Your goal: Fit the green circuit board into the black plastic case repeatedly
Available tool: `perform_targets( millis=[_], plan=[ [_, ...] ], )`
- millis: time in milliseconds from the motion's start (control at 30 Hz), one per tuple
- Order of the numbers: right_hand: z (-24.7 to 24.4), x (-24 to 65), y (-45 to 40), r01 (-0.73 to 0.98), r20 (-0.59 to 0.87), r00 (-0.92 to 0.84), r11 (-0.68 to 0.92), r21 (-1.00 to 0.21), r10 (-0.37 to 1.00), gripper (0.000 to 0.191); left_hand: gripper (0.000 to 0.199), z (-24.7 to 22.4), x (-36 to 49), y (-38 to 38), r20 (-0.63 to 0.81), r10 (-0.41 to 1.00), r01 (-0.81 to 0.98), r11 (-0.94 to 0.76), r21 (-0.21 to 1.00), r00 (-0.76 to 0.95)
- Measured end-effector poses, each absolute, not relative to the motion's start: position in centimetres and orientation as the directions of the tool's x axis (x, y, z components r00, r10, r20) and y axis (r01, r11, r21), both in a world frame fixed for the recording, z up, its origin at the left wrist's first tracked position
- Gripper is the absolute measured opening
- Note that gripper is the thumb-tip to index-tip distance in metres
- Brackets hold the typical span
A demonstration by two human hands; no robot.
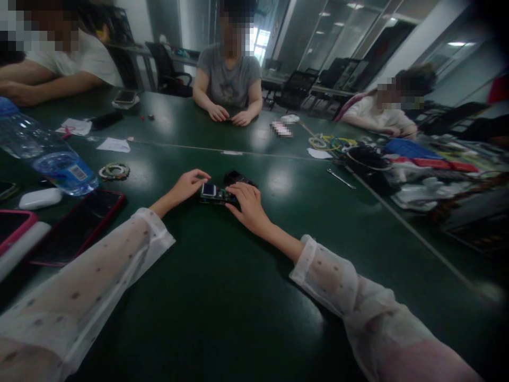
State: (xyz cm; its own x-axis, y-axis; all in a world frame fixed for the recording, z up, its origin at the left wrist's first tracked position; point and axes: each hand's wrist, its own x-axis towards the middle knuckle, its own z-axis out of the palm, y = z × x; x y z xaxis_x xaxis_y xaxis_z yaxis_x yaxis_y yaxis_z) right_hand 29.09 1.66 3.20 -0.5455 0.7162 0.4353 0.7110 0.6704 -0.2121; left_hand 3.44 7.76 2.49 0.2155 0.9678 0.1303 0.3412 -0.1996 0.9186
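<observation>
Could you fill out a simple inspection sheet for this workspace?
Surface: dark green table, glossy, seam across it.
Things at the hands: small circuit board with a screen; black object behind it.
Clutter: water bottle, red-edged phone, wrench.
Hands: left hand near the board's left end, contact unclear; right hand with fingers over its right end.
Cables: yellow cable toward the right, beside a heap.
Surroundings: three other people, chairs.

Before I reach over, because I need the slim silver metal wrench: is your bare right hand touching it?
Apart. The head view shows green tabletop between the right hand and the wrench.
</observation>
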Motion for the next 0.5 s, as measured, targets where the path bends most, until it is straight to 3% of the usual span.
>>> perform_targets(
  millis=[500],
  plan=[
    [2.96, 29.03, 1.58, 0.753, 0.444, -0.496, 0.625, -0.208, 0.746, 0.031, 0.016, 2.26, 3.2, 7.88, 0.172, 0.956, 0.373, -0.254, 0.893, 0.239]
  ],
)
